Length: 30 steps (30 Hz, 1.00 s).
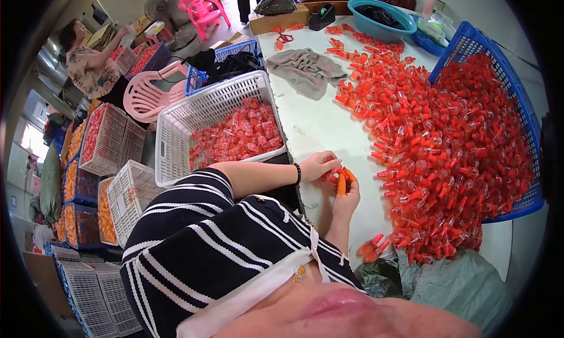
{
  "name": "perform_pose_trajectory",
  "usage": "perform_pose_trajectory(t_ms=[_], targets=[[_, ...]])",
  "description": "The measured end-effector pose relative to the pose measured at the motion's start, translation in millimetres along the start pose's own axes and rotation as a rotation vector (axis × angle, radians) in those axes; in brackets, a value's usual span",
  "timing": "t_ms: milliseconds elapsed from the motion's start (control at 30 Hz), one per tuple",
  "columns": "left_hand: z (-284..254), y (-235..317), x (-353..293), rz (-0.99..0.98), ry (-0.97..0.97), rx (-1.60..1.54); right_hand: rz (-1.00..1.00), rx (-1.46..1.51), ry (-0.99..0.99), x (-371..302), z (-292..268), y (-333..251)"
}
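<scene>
**Close fingerwork on one piece (332, 176) at the table (320, 126)**

At far left, stacked crates (115, 141) of slatted plastic. Next, a white crate (171, 147), rigid and latticed, part-filled with glossy red pieces (241, 132). Then a limp grey cloth (302, 70), rumpled, on the pale tabletop. Near the table's edge, the left hand (317, 164), bent fingers closed on the piece. Opposite, the right hand (346, 201), gripping the same piece with orange-sheathed fingertips. Between them, red and mostly hidden; exact contact impossible to tell. Apparently mid-handling, one piece at a time; likely calling for a firm two-handed pinch on something slick and small. Farther right, a loose heap (440, 156) of rounded, clear-and-red plastic, then a tilted blue basket (510, 67), open-meshed.
</scene>
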<state>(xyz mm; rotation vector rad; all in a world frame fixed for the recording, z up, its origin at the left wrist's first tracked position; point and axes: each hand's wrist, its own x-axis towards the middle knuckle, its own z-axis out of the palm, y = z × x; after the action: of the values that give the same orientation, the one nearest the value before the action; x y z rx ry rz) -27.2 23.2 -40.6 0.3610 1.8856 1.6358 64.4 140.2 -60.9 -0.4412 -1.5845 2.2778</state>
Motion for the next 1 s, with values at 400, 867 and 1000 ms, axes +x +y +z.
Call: perform_pose_trajectory(t_ms=[400, 867, 1000], targets=[[-7.3, -8.7, 4.3, 0.046, -0.011, 0.012, 0.070, -0.002, 0.049, 3.0, -6.9, -3.5], [-5.3, -19.9, 8.3, 0.088, 0.000, -0.047, 0.101, -0.016, 0.057, 5.8, -7.5, -1.4], [-4.4, -13.9, 5.7, 0.099, 0.022, 0.057, 0.100, 0.004, 0.046, 4.3, -8.8, 0.4]])
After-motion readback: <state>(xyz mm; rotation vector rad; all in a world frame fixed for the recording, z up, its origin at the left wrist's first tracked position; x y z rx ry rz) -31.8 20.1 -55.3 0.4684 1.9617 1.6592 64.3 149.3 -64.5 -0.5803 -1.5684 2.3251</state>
